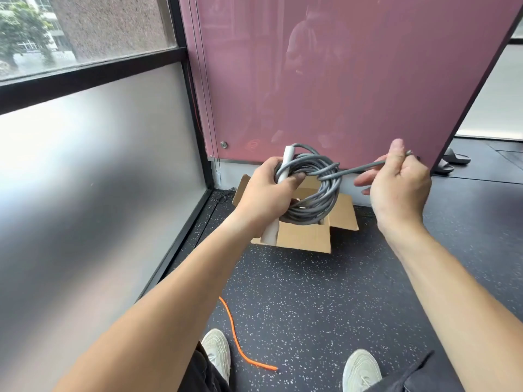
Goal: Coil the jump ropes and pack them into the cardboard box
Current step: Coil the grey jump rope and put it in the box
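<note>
The left grip [266, 193] clasps the coiled gray jump rope [322, 205] and its white handle [289, 158], held above the open cardboard box [304, 236] on the floor [311, 292]. The right grip [399, 182] pinches the rope's free strand, right of the coil.

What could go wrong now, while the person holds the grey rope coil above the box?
1. The left hand grips the grey coil on one side only; if the right hand lets the free end slip, the loops may spring open.
2. The orange rope lies beside the shoe; a step could catch it.
</note>
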A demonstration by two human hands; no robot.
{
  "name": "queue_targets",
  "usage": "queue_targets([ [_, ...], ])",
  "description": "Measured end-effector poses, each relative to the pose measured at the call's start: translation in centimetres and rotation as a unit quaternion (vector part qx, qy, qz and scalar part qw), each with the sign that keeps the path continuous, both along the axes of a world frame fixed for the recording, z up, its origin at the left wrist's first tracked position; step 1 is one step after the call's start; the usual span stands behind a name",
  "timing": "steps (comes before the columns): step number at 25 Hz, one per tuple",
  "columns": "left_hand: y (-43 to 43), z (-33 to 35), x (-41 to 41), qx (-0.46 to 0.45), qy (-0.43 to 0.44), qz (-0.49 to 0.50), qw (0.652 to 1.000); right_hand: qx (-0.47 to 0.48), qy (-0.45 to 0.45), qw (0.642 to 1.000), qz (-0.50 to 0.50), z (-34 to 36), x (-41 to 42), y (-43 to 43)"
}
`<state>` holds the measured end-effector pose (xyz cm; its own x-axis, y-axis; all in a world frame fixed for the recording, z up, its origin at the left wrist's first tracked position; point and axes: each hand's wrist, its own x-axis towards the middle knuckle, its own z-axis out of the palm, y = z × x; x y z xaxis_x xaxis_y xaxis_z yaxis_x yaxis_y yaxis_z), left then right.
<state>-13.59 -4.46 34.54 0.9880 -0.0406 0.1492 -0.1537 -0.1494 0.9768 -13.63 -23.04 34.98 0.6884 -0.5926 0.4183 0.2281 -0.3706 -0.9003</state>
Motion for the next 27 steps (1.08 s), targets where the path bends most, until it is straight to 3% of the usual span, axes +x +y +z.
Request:
queue_targets([
  [2,-0.6,-0.1,-0.3,-0.004,-0.005,-0.031,0.999,0.178,0.055,0.981,0.049,0.4,0.0,0.1],
  [4,-0.9,-0.5,-0.6,-0.012,0.007,-0.063,0.998,0.329,0.139,0.923,0.14,0.2,-0.2,0.4],
  [8,-1.7,-1.3,-1.2,-0.031,0.016,-0.056,0.998,0.427,0.251,0.818,0.292,-0.2,-1.4,1.8],
  [10,-1.9,-1.5,-1.2,-0.039,0.029,-0.022,0.999,0.43,0.257,0.807,0.312,0.0,-1.4,2.5],
  [13,-2.5,-1.6,-1.1,-0.054,0.057,0.008,0.997,0.378,0.232,0.845,0.3,-0.1,-1.0,3.1],
  [16,-2.7,-1.7,-0.9,-0.037,0.065,0.046,0.996,0.281,0.209,0.907,0.234,-0.9,-0.2,2.5],
  [18,-2.0,-2.0,-0.1,-0.026,0.064,0.085,0.994,0.221,0.213,0.922,0.235,-1.5,0.3,2.9],
  [23,-1.5,-4.7,5.2,0.027,0.064,0.107,0.992,0.022,0.281,0.909,0.306,-4.4,4.9,3.6],
  [27,-2.3,-11.9,12.3,0.105,0.024,0.081,0.991,-0.179,0.349,0.874,0.287,-11.0,12.0,1.6],
])
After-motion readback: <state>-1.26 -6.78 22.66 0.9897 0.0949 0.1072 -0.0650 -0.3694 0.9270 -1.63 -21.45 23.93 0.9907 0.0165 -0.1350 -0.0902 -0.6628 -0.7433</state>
